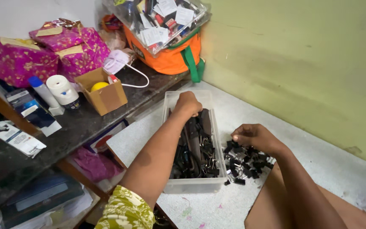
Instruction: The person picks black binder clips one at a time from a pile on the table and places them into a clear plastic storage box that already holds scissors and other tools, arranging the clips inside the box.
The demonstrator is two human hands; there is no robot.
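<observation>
Binder clips (244, 163) lie heaped black at centre frame on the pale counter (318, 165), just beside a clear plastic tub (189, 184). Right hand (255, 136) fingers pinch one clip; left hand (187, 104) curls closed inside the tub.

A pale green wall (301, 63) rises on the right above a speckled light grey surface (318, 161). On the left runs a dark stone shelf (81, 123) edged in wood, with a lower shelf (85, 178) beneath it. Soft, even light fills the corner, and a white wall (22, 17) stands behind the shelf.
</observation>
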